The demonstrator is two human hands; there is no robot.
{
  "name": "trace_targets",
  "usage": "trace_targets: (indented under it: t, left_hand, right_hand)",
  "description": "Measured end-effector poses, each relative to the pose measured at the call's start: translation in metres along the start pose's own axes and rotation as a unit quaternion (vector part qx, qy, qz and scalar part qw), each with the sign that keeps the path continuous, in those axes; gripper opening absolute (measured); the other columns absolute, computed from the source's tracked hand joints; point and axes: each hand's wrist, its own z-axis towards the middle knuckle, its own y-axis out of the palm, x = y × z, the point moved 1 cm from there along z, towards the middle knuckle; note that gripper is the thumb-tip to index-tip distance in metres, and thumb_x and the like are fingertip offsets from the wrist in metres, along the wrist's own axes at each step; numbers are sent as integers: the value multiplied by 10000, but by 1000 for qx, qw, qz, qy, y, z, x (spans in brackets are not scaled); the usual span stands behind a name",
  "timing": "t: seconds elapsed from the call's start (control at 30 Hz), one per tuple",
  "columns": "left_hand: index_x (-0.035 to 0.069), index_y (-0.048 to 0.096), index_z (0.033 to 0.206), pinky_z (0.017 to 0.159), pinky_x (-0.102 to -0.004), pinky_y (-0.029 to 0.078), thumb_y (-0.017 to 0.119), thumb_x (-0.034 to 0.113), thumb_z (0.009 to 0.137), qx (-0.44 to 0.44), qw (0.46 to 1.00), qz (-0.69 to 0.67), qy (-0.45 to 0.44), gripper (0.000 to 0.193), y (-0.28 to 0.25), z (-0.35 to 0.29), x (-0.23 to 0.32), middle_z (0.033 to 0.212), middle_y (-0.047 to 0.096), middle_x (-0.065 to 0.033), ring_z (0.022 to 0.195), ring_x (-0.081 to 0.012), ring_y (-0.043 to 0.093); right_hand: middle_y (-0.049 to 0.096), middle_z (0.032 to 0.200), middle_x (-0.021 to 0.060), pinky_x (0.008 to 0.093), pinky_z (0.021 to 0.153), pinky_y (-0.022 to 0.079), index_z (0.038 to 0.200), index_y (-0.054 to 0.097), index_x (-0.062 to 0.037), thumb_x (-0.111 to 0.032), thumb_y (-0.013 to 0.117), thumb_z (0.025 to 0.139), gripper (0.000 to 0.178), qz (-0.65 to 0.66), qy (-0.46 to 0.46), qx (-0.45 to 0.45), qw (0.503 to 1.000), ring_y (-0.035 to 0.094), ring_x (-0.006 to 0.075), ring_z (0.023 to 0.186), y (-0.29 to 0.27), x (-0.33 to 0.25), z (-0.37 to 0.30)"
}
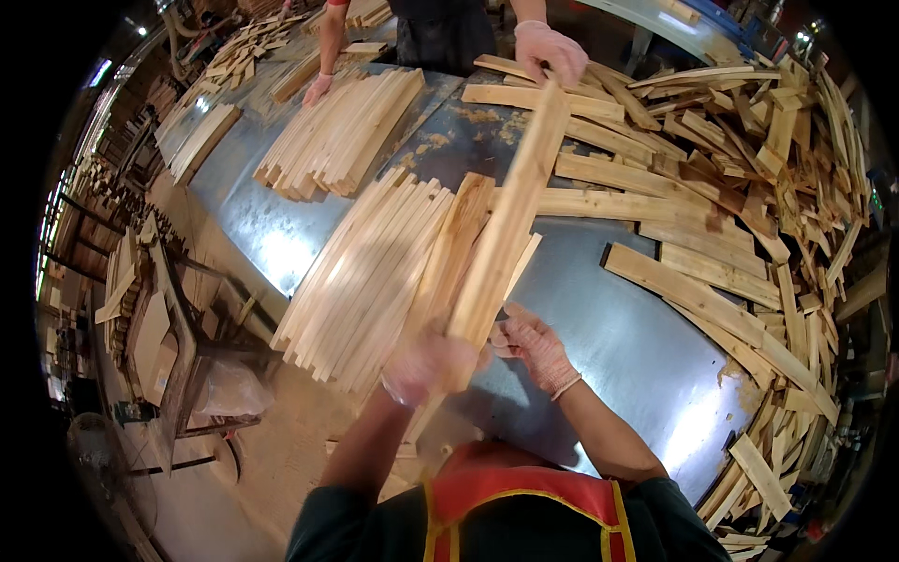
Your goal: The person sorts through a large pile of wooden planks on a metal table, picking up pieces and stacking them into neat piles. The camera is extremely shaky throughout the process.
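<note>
My left hand (429, 363), gloved and blurred, grips the near end of a long pale wooden slat (510, 215) that runs up and away over the metal table (609, 328). A second slat (454, 248) lies just left of it, on a neat stack of slats (361, 276). My right hand (536, 345), also gloved, hovers beside the slat's near end with fingers spread, holding nothing. Across the table another person's gloved hand (551, 51) rests at the slat's far end.
A second sorted stack of slats (342, 131) lies farther back on the table, with the other person's second hand (316, 89) near it. A jumbled heap of offcuts (749, 187) covers the right side. Wooden racks and boards (140, 309) stand at the left.
</note>
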Motion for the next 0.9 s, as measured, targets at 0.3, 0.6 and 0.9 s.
trace_targets:
  t: [0.3,0.6,0.9]
  left_hand:
    - [45,505,1531,947,-455,573,836,276,769,240,786,566,64,862,54,-46,-35,1356,627,-250,1131,-426,675]
    - [-47,652,1342,756,-419,571,725,198,943,87,987,57,-125,474,19,-85,-37,965,760,-112,858,-252,726]
    - [-16,664,1278,862,-514,552,725,211,874,206,785,570,129,467,56,-82,-51,1048,709,-220,957,-415,702]
  right_hand:
    - [637,1454,113,380,1170,468,1541,484,-18,-212,744,989,640,97,-51,-50,993,600,253,1359,56,-32,-18]
    - [601,1496,108,401,1173,474,1609,389,-38,-210,767,967,765,140,-24,-76,987,588,270,1379,43,-28,-26]
    - [562,1458,75,357,1017,529,1678,289,-152,-225,785,912,915,26,-80,70,994,632,228,1215,58,-20,-38]
